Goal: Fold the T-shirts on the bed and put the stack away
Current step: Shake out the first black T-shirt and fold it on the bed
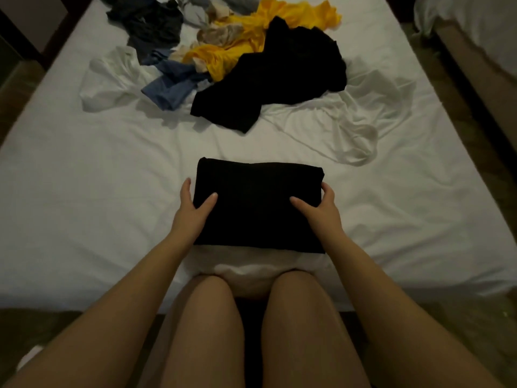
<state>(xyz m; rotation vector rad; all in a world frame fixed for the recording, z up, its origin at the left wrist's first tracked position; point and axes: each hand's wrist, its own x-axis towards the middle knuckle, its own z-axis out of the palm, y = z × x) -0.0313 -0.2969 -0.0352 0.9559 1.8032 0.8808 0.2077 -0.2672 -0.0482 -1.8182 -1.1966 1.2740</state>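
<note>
Left hand (pixel 193 204), right hand (pixel 321 205) grip folded black T-shirt (pixel 257 208) edges; fingers (pixel 185 188) apparently tucked beneath.

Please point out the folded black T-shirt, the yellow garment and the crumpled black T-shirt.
folded black T-shirt (pixel 257 203): head view, middle of its top face.
yellow garment (pixel 302 15): head view, its far part.
crumpled black T-shirt (pixel 293 67): head view, middle of the cloth.

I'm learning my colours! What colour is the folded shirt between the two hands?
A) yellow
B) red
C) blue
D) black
D: the folded shirt, gripped at its sides by the left hand and the right hand, is black; the yellow shirt and the blue shirt lie crumpled farther up the bed.
</note>
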